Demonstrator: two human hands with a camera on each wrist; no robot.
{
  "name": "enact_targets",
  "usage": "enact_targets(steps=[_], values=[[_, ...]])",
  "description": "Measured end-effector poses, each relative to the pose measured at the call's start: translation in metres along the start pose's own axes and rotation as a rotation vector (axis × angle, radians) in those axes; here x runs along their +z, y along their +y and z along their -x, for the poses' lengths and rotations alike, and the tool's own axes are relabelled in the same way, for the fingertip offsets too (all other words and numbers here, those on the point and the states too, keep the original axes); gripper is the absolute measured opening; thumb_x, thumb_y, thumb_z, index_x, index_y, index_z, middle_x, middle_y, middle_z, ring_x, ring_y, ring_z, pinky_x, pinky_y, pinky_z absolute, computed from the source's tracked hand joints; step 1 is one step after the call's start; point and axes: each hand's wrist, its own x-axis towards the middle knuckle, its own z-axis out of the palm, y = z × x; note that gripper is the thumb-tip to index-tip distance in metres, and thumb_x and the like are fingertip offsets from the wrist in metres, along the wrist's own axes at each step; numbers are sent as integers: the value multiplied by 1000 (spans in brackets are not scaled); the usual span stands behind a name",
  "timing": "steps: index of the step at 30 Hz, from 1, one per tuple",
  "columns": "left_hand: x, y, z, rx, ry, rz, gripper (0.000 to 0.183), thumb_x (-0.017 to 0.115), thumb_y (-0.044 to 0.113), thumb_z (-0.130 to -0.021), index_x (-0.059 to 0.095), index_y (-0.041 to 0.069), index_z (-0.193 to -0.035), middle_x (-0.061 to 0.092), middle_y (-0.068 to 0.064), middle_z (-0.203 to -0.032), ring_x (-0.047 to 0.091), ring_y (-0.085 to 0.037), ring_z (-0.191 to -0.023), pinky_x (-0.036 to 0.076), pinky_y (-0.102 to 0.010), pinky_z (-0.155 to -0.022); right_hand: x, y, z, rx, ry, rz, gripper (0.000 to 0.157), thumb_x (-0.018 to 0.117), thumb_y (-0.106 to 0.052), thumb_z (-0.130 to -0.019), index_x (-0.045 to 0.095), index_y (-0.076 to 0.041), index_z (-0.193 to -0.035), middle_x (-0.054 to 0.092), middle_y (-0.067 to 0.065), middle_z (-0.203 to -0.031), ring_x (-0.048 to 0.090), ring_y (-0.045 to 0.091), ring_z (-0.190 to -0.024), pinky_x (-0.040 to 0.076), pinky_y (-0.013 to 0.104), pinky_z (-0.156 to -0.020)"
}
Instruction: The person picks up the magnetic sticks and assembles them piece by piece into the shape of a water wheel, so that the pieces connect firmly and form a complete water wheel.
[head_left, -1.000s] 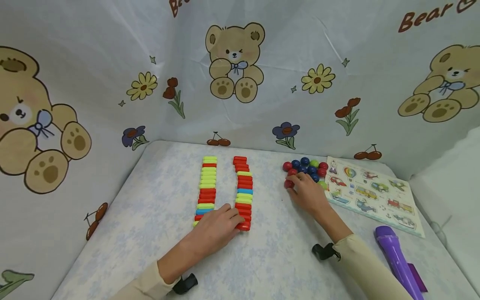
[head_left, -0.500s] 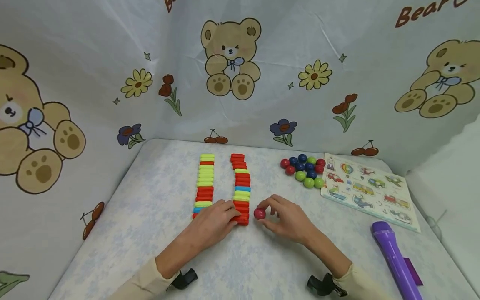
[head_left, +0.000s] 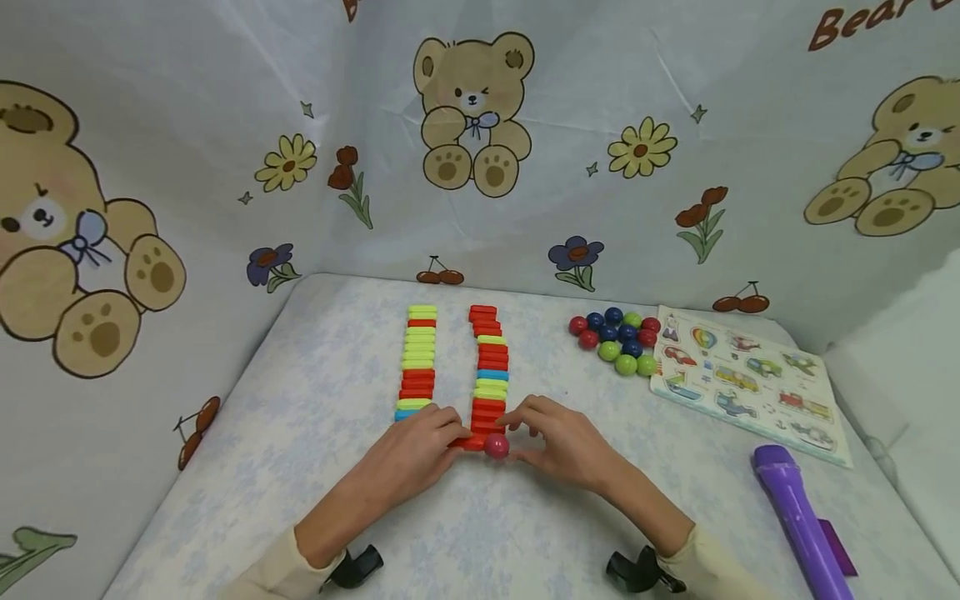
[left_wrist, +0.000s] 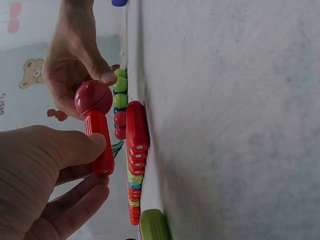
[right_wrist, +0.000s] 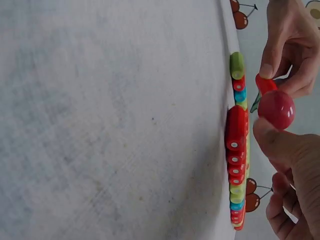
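Note:
My left hand [head_left: 412, 450] pinches a short red rod [left_wrist: 104, 160] between thumb and fingers, raised off the table. At its end sits a dark red ball [head_left: 497, 446], which my right hand [head_left: 564, 442] holds between thumb and fingertips. In the left wrist view, ball and rod meet end-on; whether they are joined I cannot tell. Just beyond the hands runs a column of red, yellow-green and blue rods [head_left: 492, 360]. To its left lies a second such column [head_left: 418, 354], its near end hidden behind my left hand.
Several red, blue and green balls [head_left: 627, 348] cluster at the back right. Beside them lies a picture board [head_left: 738, 379] with vehicle drawings. A purple toy microphone [head_left: 797, 512] and a flat purple piece [head_left: 837, 546] are at the right edge. A bear-print cloth [head_left: 585, 75] hangs behind.
My right hand has carried the red ball from the cluster leftward to the rod. From the right column's near end, my left hand has picked up a red rod.

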Motion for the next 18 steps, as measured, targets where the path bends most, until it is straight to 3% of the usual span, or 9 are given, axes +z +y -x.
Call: enact_targets(steps=[5,10,18], values=[[-4,-5,11,1,-29,21,21,89,17,-91,83,16,-111,71,4,-105,62,-14,-95,60,-25,-79,9,-2,-13,-69,-51,142,33,89,-21,-92,82,-20,-124,67,-3,-107,63,11,-93,57,21,-75],[-5,-9,18,20,-73,62,20,88,19,-92,83,19,-112,68,5,-105,61,-14,-97,60,-25,-81,18,-5,-18,-152,-58,270,30,92,-23,-89,85,-22,-118,69,-4,-104,65,10,-91,57,20,-75],[-3,-11,19,50,-126,87,20,87,20,-93,84,17,-112,68,3,-107,61,-13,-98,58,-22,-81,15,-6,-13,-175,-126,240,26,90,-19,-90,81,-21,-115,76,-5,-114,68,13,-104,61,28,-88]])
